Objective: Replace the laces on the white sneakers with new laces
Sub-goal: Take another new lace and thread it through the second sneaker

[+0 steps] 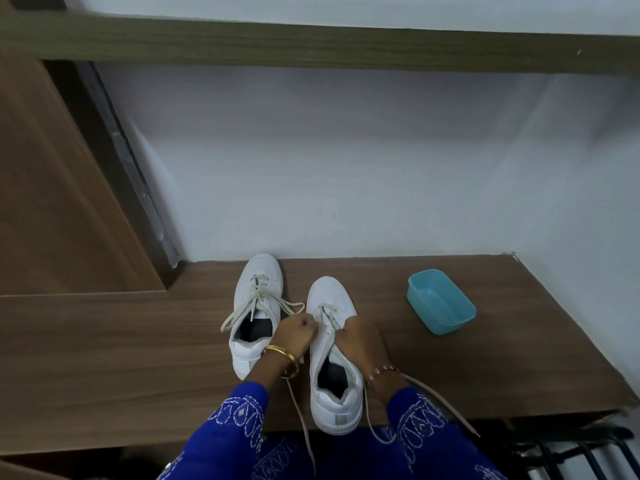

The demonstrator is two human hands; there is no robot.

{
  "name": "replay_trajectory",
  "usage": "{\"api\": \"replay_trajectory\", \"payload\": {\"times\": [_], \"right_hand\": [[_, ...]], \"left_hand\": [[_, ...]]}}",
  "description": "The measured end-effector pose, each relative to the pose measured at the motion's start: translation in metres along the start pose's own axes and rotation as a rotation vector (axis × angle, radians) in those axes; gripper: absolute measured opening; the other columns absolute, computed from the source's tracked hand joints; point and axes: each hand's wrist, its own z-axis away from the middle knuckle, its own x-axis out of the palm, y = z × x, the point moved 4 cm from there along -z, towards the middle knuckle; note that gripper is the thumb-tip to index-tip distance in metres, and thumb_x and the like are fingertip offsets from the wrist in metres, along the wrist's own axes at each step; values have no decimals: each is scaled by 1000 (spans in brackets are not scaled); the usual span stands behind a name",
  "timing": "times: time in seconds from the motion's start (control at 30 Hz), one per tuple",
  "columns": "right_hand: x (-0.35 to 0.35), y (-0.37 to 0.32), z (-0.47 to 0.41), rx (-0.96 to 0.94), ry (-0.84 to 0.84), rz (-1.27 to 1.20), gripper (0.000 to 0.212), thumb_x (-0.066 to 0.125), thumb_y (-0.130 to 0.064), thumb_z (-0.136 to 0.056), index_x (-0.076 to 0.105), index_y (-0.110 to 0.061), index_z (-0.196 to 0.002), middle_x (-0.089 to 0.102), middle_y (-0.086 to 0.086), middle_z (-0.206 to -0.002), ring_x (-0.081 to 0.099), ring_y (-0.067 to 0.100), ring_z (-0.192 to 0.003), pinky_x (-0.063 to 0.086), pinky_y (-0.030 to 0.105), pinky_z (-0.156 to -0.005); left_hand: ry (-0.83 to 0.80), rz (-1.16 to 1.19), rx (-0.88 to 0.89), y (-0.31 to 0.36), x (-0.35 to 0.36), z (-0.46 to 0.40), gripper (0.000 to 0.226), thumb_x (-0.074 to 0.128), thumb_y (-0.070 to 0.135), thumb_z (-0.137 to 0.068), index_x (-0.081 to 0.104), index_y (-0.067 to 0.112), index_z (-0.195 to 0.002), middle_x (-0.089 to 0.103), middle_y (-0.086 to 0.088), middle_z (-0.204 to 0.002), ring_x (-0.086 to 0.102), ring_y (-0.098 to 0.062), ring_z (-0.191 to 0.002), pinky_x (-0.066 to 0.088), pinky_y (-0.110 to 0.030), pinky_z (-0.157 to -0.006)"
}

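Note:
Two white sneakers stand on a brown wooden table (121,341), toes pointing away from me. The left sneaker (254,292) keeps its off-white lace, loosened, with loops lying over its sides. The right sneaker (332,382) is closer to me. My left hand (294,336) pinches the lace at this shoe's left eyelets. My right hand (358,341) grips the lace on the shoe's right side. Loose lace ends (440,407) trail from both hands past the table's front edge, over my blue sleeves.
A light blue plastic tub (441,303) with nothing visible inside sits to the right of the sneakers. A white wall rises behind the table, under a dark wooden shelf (311,46). A wooden panel (52,185) stands at left. Black bars (571,452) show below the table's right corner.

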Motion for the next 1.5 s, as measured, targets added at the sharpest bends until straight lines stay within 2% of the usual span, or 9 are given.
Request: {"api": "replay_trajectory", "payload": {"times": [0.13,0.43,0.57,0.7,0.9,1.03,1.17,1.33,1.5], "right_hand": [[4,11,-14,136,-107,-145,32,41,-14,-89,33,-19,-59,52,7,-75,56,37,-98,38,30,-71],[-6,20,-22,345,-209,-824,20,49,3,-89,52,-4,-70,60,0,-59,59,6,-55,47,11,-52],[-24,-1,-20,306,-159,-903,19,55,5,-81,55,-5,-65,58,26,-75,56,21,-79,46,20,-66],[-40,-13,-12,262,-216,-870,30,41,-3,-95,53,9,-120,59,22,-122,57,26,-116,47,27,-89],[-75,-18,-1,184,-149,-987,31,41,-14,-97,52,-7,-69,64,15,-86,60,23,-70,49,32,-69],[-116,-38,6,20,-51,-1036,33,47,-17,-96,50,-8,-65,59,12,-69,53,17,-52,48,28,-58],[-146,-60,16,-140,-11,-1087,29,45,-14,-97,63,-7,-76,56,6,-59,46,12,-41,44,26,-52],[-164,-93,29,-295,-42,-1228,26,41,-7,-97,64,-9,-88,51,0,-51,36,9,-38,37,21,-45],[-183,-98,26,-340,53,-1322,22,39,-5,-97,62,-6,-96,49,-1,-50,31,6,-36,30,16,-41]], "left_hand": [[-71,124,-20,-21,-2,-14,19,46,28,-66,52,19,-50,57,-12,-72,55,-23,-81,43,-51,-95],[-109,-124,18,-6,-5,4,42,45,17,-95,35,18,-54,38,0,-60,38,-14,-61,30,-29,-69],[-137,-299,45,0,5,13,32,36,22,-99,52,6,-76,59,-17,-86,55,-29,-88,38,-31,-77],[-108,-423,86,7,10,16,29,37,17,-96,56,-5,-93,60,-26,-105,55,-34,-101,39,-30,-79],[-100,-465,110,11,16,12,26,40,18,-94,53,6,-76,62,-22,-102,55,-32,-99,37,-29,-75],[-10,-360,42,11,6,4,36,44,17,-91,37,15,-55,47,-4,-60,50,-26,-76,29,-25,-62],[153,-407,135,33,-8,2,23,45,15,-92,61,5,-104,64,-14,-106,56,-30,-104,41,-28,-80],[-68,-62,376,70,11,16,43,49,-1,-85,54,10,-127,56,-5,-129,52,-18,-120,41,-26,-101],[-390,556,252,84,39,41,23,40,5,-86,61,3,-78,68,0,-70,67,-12,-76,51,-18,-72]]}}
